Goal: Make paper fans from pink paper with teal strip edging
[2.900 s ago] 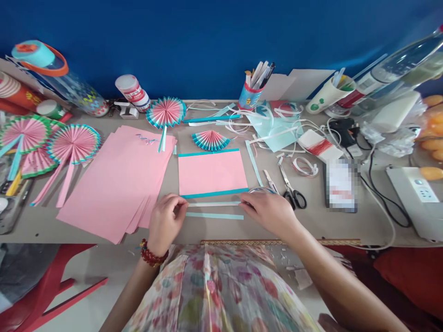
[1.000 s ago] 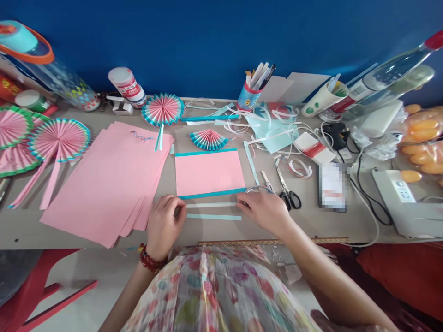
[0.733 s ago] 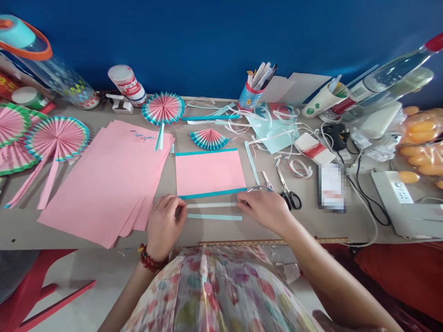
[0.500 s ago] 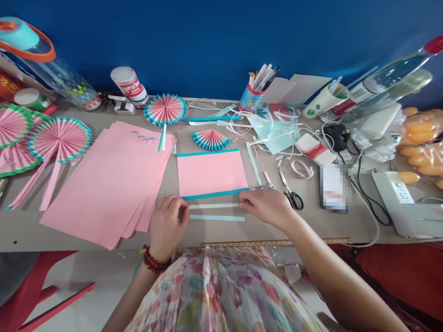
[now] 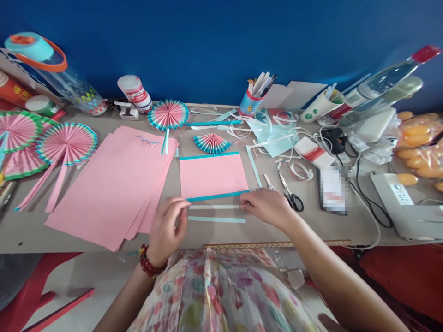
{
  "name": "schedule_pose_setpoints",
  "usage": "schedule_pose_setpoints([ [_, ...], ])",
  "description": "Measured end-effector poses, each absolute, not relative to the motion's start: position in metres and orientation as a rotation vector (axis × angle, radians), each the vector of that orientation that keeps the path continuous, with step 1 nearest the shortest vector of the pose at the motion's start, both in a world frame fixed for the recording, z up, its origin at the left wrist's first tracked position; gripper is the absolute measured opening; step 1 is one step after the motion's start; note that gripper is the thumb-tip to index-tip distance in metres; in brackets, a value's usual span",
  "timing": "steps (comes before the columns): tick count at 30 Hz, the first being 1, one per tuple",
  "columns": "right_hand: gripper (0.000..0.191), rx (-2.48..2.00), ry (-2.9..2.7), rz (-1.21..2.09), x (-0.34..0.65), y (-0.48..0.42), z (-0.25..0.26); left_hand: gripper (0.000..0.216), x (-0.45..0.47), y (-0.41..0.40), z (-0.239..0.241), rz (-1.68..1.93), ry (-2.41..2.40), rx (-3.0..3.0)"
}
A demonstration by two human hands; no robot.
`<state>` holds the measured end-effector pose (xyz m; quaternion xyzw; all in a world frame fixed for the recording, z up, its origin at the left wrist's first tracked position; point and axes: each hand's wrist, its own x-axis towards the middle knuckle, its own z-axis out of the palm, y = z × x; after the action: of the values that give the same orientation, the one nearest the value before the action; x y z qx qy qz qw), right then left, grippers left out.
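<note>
My left hand [image 5: 166,229] and my right hand [image 5: 267,206] pinch the two ends of a thin white strip [image 5: 214,207] lying on the table. Just behind the strip lies a pink sheet [image 5: 212,175] with teal bands along its far and near edges. A light blue strip [image 5: 217,220] lies loose just in front of the white one. A red bead bracelet sits on my left wrist.
A stack of pink sheets [image 5: 110,189] lies to the left, finished paper fans [image 5: 65,144] beyond it. A half fan [image 5: 212,143], scissors [image 5: 290,191], a phone [image 5: 332,189], a pen cup [image 5: 249,102], bottles and paper scraps crowd the back and right.
My hands stay on the ends of the white strip. My left fingers have lifted slightly at its left end. The camera shifted a little.
</note>
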<state>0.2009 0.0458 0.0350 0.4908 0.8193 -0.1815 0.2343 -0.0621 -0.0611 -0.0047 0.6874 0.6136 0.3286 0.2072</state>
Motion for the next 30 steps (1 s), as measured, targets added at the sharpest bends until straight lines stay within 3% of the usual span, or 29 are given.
schedule_pose_setpoints([
  [4,0.019,1.322,2.277,-0.478,0.201,0.046,0.035,0.043,-0.037,-0.045,0.006,0.591,1.181,2.303],
  [8,0.017,1.309,2.287,-0.429,0.2,0.046,0.036,0.043,-0.012,-0.032,-0.012,0.401,0.906,2.557],
  [19,0.013,1.355,2.271,-0.477,0.212,0.035,0.04,0.049,-0.013,-0.034,-0.035,0.263,0.882,2.716],
  [30,0.027,1.376,2.246,-0.42,0.219,0.029,0.044,0.052,-0.011,-0.035,-0.035,0.286,0.905,2.767],
])
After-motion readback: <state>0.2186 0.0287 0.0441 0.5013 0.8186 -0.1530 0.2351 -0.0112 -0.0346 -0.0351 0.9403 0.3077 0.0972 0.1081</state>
